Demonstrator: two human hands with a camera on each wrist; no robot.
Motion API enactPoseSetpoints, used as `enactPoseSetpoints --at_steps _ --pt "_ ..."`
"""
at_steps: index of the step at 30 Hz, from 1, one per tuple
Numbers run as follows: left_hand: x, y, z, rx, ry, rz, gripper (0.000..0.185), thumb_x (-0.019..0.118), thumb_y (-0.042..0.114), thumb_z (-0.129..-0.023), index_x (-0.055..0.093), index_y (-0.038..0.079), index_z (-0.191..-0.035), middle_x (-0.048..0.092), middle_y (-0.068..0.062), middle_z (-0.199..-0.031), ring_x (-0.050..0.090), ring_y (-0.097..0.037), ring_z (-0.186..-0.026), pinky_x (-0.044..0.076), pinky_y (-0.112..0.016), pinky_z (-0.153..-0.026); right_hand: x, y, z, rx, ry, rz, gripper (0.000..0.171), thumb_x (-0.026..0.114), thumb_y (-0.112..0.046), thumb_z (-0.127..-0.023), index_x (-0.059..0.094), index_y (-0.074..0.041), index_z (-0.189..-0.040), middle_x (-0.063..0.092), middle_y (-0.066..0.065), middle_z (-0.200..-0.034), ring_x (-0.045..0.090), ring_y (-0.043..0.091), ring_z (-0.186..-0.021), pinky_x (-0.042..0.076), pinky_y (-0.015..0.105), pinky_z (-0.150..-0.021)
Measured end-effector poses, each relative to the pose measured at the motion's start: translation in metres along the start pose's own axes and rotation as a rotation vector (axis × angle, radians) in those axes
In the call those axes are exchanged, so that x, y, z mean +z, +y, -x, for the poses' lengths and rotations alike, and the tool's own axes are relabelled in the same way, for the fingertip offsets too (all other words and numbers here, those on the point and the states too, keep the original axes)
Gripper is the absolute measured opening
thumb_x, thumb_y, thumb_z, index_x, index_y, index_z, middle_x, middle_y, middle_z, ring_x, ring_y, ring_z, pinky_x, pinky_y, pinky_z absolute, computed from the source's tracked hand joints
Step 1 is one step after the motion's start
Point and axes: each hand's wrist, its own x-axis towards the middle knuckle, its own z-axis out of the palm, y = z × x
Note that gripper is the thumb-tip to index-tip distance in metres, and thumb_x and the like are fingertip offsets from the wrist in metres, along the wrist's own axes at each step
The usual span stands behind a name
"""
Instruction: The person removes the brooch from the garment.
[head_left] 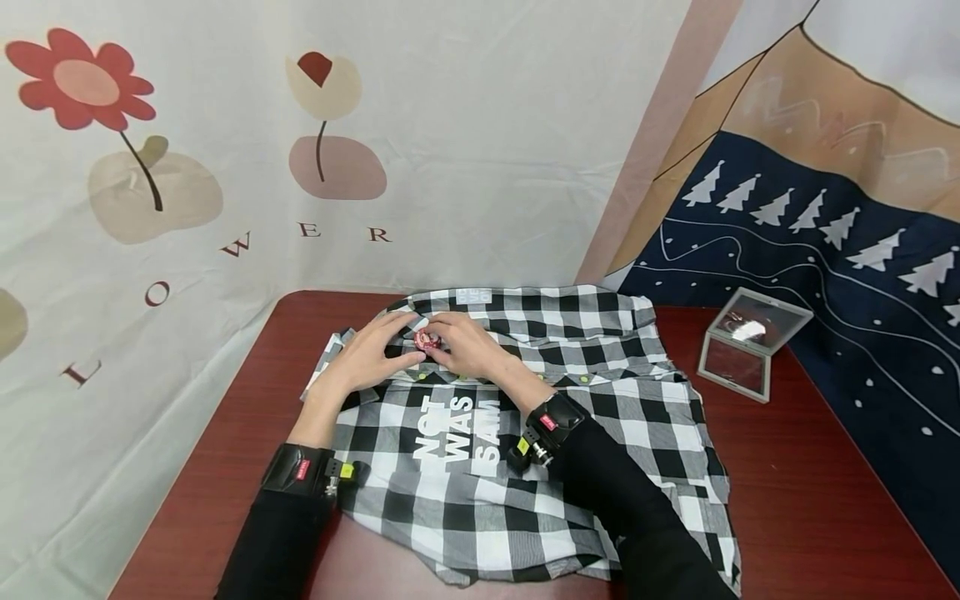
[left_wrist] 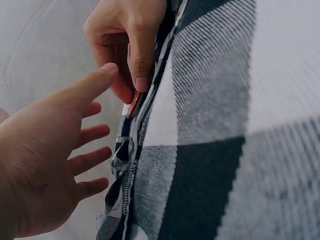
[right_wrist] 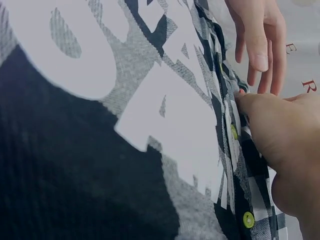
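Observation:
A black and white checked shirt (head_left: 570, 392) with white lettering lies spread on the dark red table (head_left: 810, 483). Both hands meet at its upper left part. My right hand (head_left: 444, 340) pinches a small round red badge (head_left: 427, 340) against the shirt's edge; in the left wrist view the badge (left_wrist: 133, 104) shows as a red sliver under the right hand's curled fingers (left_wrist: 141, 75). My left hand (head_left: 411, 342) lies beside it with straight, spread fingers (left_wrist: 92, 132), resting on the cloth. The right wrist view shows yellow-green buttons (right_wrist: 248, 219) along the placket by the right hand (right_wrist: 260, 115).
A small glass box with a mirrored lid (head_left: 750, 342) stands on the table at the right, past the shirt. Printed cloth backdrops (head_left: 450, 150) hang close behind the table's far edge. Bare table shows to the left (head_left: 240, 417) and front right.

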Motion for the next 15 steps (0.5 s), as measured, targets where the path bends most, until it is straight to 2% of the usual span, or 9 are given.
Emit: enactPoseSetpoints --at_steps 2,6,11,15 --pt "-0.002 0.002 0.000 -0.001 -0.003 0.034 0.078 0.075 0.043 -0.110 0.045 0.010 -0.174 0.039 -0.025 -0.181 0.034 -0.050 -0.170 0.036 -0.078 -0.131 0.005 0.006 0.000 0.022 0.002 -0.040 0.037 0.075 -0.029 -0.111 0.077 -0.004 -0.139 0.074 0.014 -0.146 0.071 0.029 -0.137 0.059 0.045 -0.120" --pt "-0.004 0.003 -0.002 -0.001 -0.001 0.074 0.075 0.073 0.042 -0.112 0.046 0.009 -0.173 0.039 -0.024 -0.181 0.034 -0.050 -0.170 0.035 -0.078 -0.132 -0.002 0.001 0.000 0.058 -0.010 -0.078 0.037 0.075 -0.025 -0.110 0.076 -0.004 -0.141 0.073 0.016 -0.148 0.069 0.032 -0.141 0.058 0.045 -0.122" --pt "-0.005 0.004 -0.005 0.020 0.030 0.066 0.064 0.069 0.036 -0.115 0.051 0.005 -0.169 0.046 -0.025 -0.177 0.046 -0.049 -0.163 0.043 -0.074 -0.129 -0.011 -0.004 0.001 0.077 0.000 -0.081 0.037 0.076 -0.026 -0.111 0.077 -0.005 -0.141 0.074 0.014 -0.148 0.069 0.031 -0.142 0.058 0.045 -0.122" --pt "-0.002 0.000 -0.007 0.062 0.072 0.081 0.057 0.065 0.034 -0.117 0.056 0.004 -0.165 0.052 -0.025 -0.172 0.053 -0.050 -0.158 0.048 -0.073 -0.124 -0.014 -0.004 0.000 0.071 0.026 -0.107 0.037 0.077 -0.025 -0.110 0.078 -0.005 -0.140 0.076 0.015 -0.146 0.069 0.032 -0.143 0.057 0.046 -0.124"
